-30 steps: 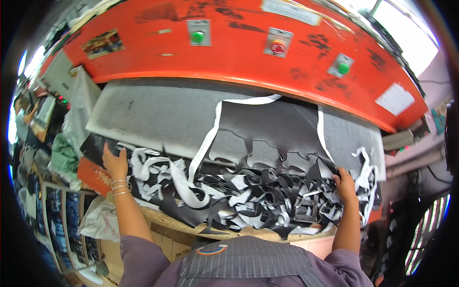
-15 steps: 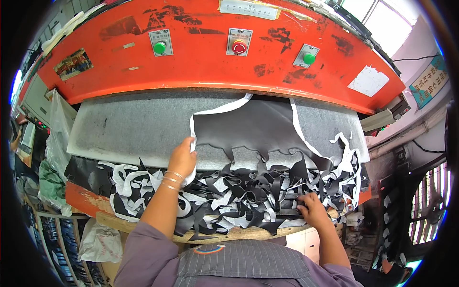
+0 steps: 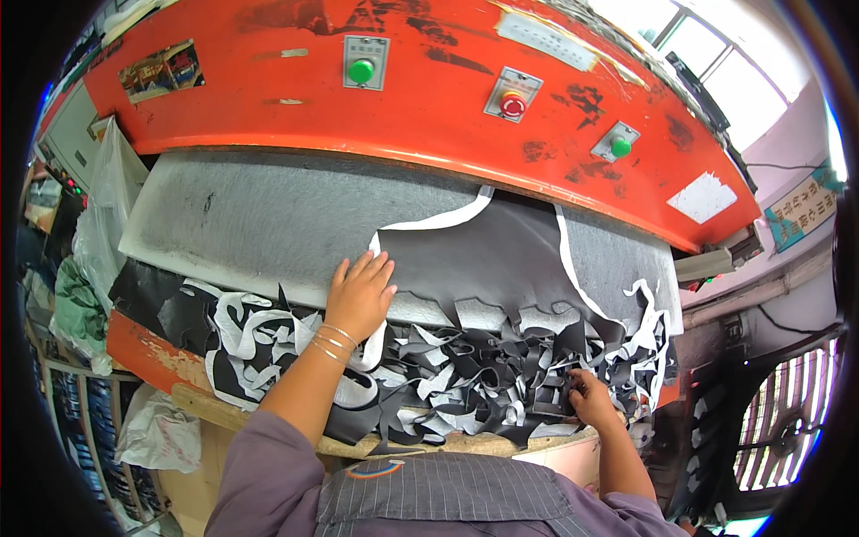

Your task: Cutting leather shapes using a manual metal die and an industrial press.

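Observation:
A dark sheet (image 3: 483, 255), leather-like with white edges, lies on the grey press bed. My left hand (image 3: 358, 300) rests at its left edge with the fingers stretched out, holding nothing. Below the sheet's ragged near edge is a heap of black and white offcuts (image 3: 438, 380). At the right of this heap, my right hand (image 3: 592, 400) has its fingers curled on the side of a small dark metal frame (image 3: 553, 394), which looks like a cutting die. Scraps partly cover the frame, and its full shape is hidden.
The orange press beam (image 3: 295, 112) spans the far side, with a green button (image 3: 361, 72), a red stop button (image 3: 513, 106) and another green button (image 3: 621, 147). A wooden rail (image 3: 215, 407) edges the near side. Plastic bags (image 3: 103, 242) hang at left.
My left hand has gone from gripping the sheet's white edge to lying with fingers spread on it. The whole view has tilted. My right hand stays by the metal frame.

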Motion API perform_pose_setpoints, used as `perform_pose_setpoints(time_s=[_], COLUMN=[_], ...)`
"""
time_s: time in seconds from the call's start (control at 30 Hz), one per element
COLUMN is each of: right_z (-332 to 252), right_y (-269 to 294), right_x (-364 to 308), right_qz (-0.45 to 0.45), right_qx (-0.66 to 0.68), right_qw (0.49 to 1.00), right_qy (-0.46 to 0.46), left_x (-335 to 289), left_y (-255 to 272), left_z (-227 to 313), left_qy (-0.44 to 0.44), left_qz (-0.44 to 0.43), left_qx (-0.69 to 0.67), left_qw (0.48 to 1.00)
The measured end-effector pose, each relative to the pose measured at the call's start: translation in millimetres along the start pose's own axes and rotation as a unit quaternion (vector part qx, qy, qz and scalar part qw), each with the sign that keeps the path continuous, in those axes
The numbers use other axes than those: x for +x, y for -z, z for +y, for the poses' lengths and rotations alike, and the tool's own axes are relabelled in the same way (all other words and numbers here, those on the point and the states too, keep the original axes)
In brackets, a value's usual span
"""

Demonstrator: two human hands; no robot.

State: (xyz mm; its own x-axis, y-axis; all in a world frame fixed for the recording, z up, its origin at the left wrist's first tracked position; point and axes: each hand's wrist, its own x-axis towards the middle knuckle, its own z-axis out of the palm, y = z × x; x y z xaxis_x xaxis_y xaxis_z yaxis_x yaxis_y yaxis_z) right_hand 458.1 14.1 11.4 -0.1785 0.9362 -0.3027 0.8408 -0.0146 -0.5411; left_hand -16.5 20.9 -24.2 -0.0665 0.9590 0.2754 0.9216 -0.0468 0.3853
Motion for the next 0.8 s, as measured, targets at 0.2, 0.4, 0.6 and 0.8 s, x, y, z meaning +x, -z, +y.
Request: perform_pose_setpoints(time_s=[0.2,0.4,0.6,0.8], right_z=[-49.8,-211.9,-263.1,-262.6], right_y=[11.9,-62.5,-126.0,-145.0], right_x=[-10.3,96.1,172.0,169.7], right_qz=[0.035,0.093,0.141,0.151], right_qx=[0.129,0.048,-0.012,0.028], right_qw=[0.990,0.984,0.975,0.969], right_qy=[-0.047,0.142,0.171,0.196], left_x=[-9.6,-0.5,-6.6,-11.8], left_y=[-1.5,6.0,-3.0,-10.0], left_z=[-18.2,-32.5,-29.0,-40.7], left_qy=[0.013,0.020,0.051,0.035], left_qz=[0.020,0.026,0.036,0.075], left_qx=[-0.061,-0.084,-0.144,-0.138], left_qw=[0.998,0.996,0.988,0.987])
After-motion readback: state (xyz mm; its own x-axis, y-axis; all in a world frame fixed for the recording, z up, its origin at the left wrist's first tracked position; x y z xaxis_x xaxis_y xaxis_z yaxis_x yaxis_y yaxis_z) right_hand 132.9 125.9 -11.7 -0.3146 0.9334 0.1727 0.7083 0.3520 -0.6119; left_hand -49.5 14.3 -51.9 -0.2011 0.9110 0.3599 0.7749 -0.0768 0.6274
